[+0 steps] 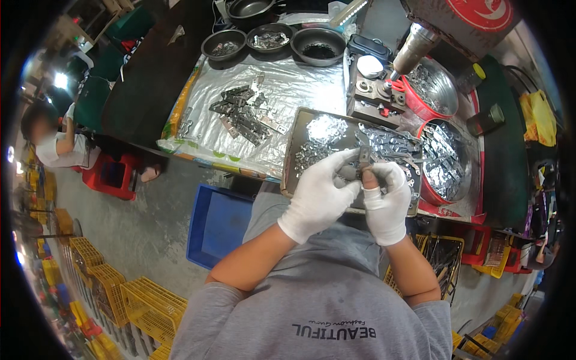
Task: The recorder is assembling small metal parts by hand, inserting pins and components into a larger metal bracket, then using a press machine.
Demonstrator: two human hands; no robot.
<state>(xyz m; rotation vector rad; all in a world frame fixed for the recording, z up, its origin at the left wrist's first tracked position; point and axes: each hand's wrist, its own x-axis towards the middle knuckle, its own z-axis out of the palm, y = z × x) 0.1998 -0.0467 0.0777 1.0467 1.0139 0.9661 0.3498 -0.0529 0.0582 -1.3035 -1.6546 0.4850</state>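
Note:
Both my hands wear white gloves and meet over a shallow metal tray point(290, 174) of small parts. A small flat metal bracket point(364, 157) is pinched between them, its upper end sticking up. My left hand point(321, 195) closes on it from the left, thumb and fingers together. From the right, my right hand point(387, 204) grips its lower end with a bare thumb tip. Small shiny metal pieces point(315, 150) lie in the tray's left part, and longer metal strips point(393, 144) in its right part. Fingers hide the bracket's lower end.
A press point(414, 51) with a metal die block point(375, 99) stands beyond the tray. Red-rimmed bowls point(425, 192) of metal parts sit at right. Dark bowls point(318, 48) line the back, and a pile of brackets point(246, 114) lies left. A blue crate point(219, 228) is below; another person point(57, 141) sits far left.

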